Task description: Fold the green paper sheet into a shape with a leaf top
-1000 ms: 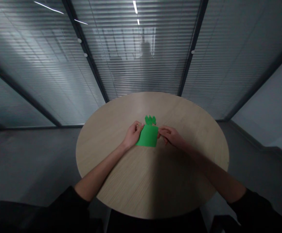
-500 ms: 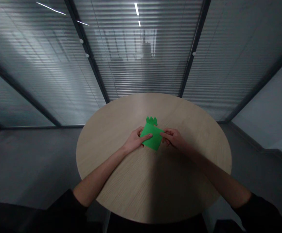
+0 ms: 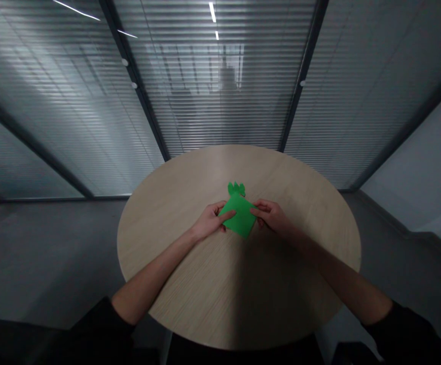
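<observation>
Round pale wood-grain table (image 3: 190,299) fills the lower middle of the view, with grey floor (image 3: 53,253) around it. Nearest are black sleeves (image 3: 106,317) at the bottom edge, bare forearms reaching in from both sides toward the table centre. Left hand (image 3: 209,221) is closed on the left side of a green paper piece (image 3: 239,215), thumb laid across the sheet's face, other fingers curled at its edge; not released. Right hand (image 3: 269,215) grips the right corner between its fingertips (image 3: 254,211), also not open. Paper sits near the table's middle, turned corner-on, with a cluster of leaf-like cut tips (image 3: 236,189) at the far corner. Whether it rests on the wood or is slightly lifted: cannot tell from this angle. Any folds or layers: too small to tell. Risk, as a judgement: thin paper held from two sides could crease or tear if the hands pull apart, and the narrow tips look easiest to bend or rip; a loose pinch could let the sheet slip. Past the table's far edge, a glass partition (image 3: 220,101) with horizontal blinds and dark frame posts (image 3: 304,76), a pixelated patch (image 3: 227,76) behind the glass, ceiling lights (image 3: 212,12) above.
</observation>
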`<state>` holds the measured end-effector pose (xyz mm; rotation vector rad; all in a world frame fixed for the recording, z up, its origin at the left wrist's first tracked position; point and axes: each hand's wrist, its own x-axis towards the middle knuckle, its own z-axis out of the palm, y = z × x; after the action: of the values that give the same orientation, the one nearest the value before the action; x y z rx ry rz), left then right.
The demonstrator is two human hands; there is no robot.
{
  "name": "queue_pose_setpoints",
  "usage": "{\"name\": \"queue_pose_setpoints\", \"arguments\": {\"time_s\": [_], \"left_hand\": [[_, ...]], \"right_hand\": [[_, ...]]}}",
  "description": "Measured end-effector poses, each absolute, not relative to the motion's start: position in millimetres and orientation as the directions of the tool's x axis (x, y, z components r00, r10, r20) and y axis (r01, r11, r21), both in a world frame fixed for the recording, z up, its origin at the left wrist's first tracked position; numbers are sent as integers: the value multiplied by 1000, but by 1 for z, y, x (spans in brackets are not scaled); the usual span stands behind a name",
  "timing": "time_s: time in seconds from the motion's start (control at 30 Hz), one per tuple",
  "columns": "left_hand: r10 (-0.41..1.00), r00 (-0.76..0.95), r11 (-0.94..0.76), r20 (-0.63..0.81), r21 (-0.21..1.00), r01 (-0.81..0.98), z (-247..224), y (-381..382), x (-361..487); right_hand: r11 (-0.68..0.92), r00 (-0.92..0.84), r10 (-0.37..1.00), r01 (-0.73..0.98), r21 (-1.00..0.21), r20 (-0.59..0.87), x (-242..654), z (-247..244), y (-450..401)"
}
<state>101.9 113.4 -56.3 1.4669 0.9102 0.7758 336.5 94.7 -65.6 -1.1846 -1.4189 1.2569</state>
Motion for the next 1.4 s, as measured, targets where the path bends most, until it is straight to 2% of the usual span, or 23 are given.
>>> {"name": "queue_pose_setpoints", "arguments": {"time_s": [0.47, 0.9, 1.07, 1.23, 1.4], "left_hand": [[824, 560, 115, -85, 993, -20, -54, 111, 102], [858, 510, 174, -68, 971, -164, -50, 112, 101], [873, 483, 177, -69, 967, -183, -51, 115, 101], [913, 403, 109, -57, 988, -108, -55, 116, 102], [883, 468, 61, -29, 997, -54, -51, 108, 102]], "right_hand": [[2, -107, 994, -41, -999, 6, 340, -63, 95], [-57, -180, 983, -131, -990, -33, 340, -64, 95], [-80, -248, 968, -128, -988, -47, 342, -64, 92], [-104, -381, 923, -110, -989, -55, 342, -62, 87], [-80, -403, 911, 22, -997, -82, 339, -62, 85]]}}
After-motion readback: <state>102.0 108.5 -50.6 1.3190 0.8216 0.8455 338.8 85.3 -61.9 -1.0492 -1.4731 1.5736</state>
